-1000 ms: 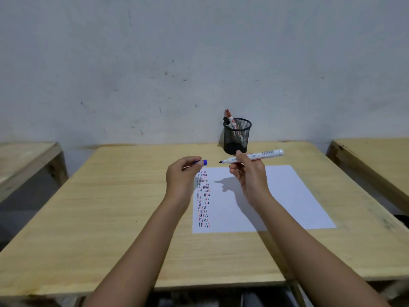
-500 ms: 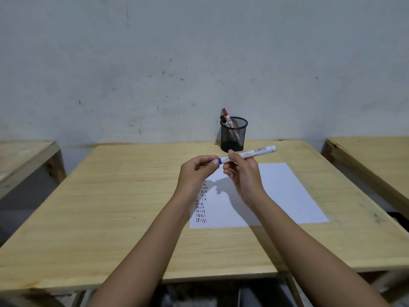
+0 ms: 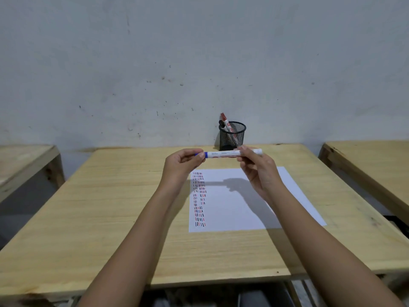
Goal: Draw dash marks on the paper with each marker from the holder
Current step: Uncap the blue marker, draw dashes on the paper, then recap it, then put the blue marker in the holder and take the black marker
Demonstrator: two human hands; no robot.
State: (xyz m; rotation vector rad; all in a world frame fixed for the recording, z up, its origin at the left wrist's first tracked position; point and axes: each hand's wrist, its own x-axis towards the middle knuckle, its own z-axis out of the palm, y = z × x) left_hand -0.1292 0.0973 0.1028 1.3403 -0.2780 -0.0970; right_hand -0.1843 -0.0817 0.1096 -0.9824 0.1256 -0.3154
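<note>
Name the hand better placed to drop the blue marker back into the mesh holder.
Right. The right hand grips the blue marker by its barrel and sits almost directly in front of the mesh holder. The left hand only pinches the capped end and is farther to the side.

Both hands holding blue marker [image 3: 223,154] level above paper [image 3: 234,209]

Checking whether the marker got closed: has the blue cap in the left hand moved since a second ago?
Yes. The blue cap has moved right, toward the mesh holder, and now sits on the marker held by the right hand.
</note>
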